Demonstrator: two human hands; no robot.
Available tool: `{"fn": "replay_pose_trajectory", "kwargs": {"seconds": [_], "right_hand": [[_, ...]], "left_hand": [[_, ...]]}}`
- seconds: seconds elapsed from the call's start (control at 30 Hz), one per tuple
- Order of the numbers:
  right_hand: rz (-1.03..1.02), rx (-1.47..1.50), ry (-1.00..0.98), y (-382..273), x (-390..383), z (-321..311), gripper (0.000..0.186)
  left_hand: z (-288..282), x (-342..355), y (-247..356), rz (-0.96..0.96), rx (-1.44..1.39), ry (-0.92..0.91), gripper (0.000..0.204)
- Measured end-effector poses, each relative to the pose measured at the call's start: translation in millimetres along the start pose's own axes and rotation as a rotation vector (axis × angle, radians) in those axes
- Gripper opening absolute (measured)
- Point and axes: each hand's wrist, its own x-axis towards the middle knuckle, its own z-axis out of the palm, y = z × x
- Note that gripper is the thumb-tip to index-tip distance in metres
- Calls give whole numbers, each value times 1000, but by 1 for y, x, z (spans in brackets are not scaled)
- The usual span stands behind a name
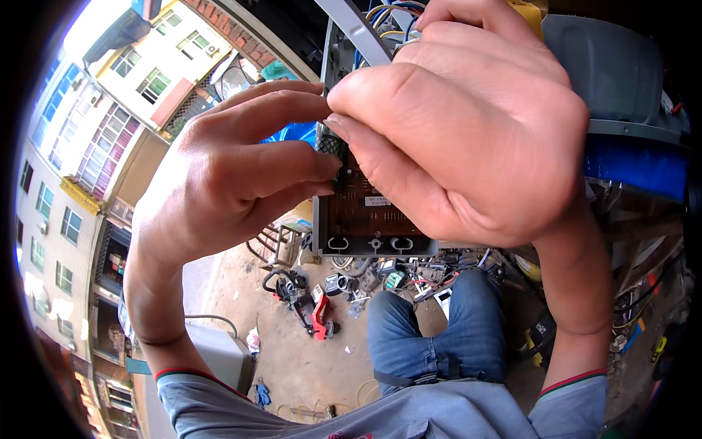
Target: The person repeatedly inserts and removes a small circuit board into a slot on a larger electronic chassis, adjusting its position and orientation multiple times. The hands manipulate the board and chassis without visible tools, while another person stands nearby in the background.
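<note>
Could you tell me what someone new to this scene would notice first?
Two bare hands fill the middle of the view: the left hand and the right hand meet fingertip to fingertip over a brown circuit board set in a grey housing. Below, the person's knee in blue jeans hangs over a dirt floor strewn with tools and wires. Multi-storey buildings bend along the left edge.

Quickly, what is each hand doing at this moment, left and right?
Left hand: fingers pinched on the edge of the brown circuit board in its grey casing.
Right hand: closed over the same board from above.
</note>
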Motion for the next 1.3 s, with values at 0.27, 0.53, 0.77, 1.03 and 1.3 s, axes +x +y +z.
{"fn": "replay_pose_trajectory", "kwargs": {"seconds": [0.27, 0.53, 0.77, 1.03, 1.3], "right_hand": [[344, 14, -188, -67, -53, -52, 55], [834, 162, -127, -109, -113, -3, 86], [836, 230, -32, -108, -117, 20, 93], [850, 227, -4, -106, -116, 21, 88], [875, 231, 63, -108, -115, 26, 84]], "left_hand": [[4, -1, 4, -47, 19, -26, 20], [7, 6, 10, -82, 38, -49, 20], [7, 12, 23, -135, 132, -104, 24], [7, 18, 23, -87, 165, -130, 21], [1, 21, 33, -167, 222, -212, 20]]}}
